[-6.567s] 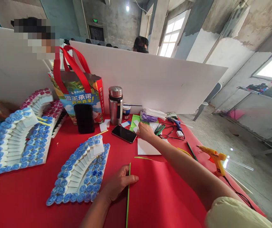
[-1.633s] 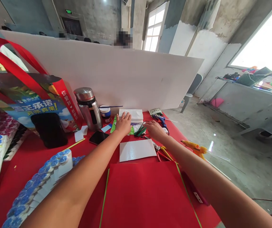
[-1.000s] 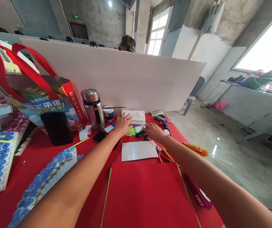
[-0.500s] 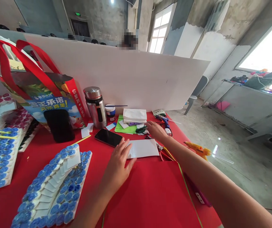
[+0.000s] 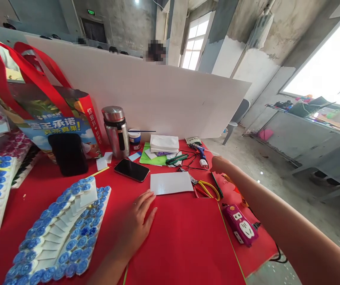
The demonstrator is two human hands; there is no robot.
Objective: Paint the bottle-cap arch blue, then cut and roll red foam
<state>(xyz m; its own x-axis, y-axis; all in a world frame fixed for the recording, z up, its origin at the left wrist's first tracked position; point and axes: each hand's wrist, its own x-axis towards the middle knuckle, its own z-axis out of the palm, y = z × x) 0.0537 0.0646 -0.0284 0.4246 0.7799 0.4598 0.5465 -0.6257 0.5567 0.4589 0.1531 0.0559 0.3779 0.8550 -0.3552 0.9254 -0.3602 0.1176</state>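
My left hand (image 5: 142,219) lies open on the red sheet (image 5: 184,241), fingers stretched out, their tips beside the lower left corner of a white rectangular board (image 5: 171,183). Over the table's right edge, my right hand (image 5: 223,164) has its fingers bent down and together. Whatever they may hold is hidden. Just below those fingers are a thin dark green strip (image 5: 217,185) and an orange glue gun (image 5: 231,183), partly covered by my forearm. Yellow-handled pliers (image 5: 208,190) lie right of the board. Behind it rests a green utility knife (image 5: 177,159).
Left of my hands stands a curved piece covered with blue rosettes (image 5: 60,233). A phone (image 5: 132,170), a steel flask (image 5: 115,132) and white pads (image 5: 164,143) sit farther back. A purple power socket (image 5: 241,225) is at the right. A white panel (image 5: 172,99) stands behind.
My right hand has moved right, from beside the green utility knife to near the glue gun. My left hand has slid off the white board toward me. The view has shifted slightly.
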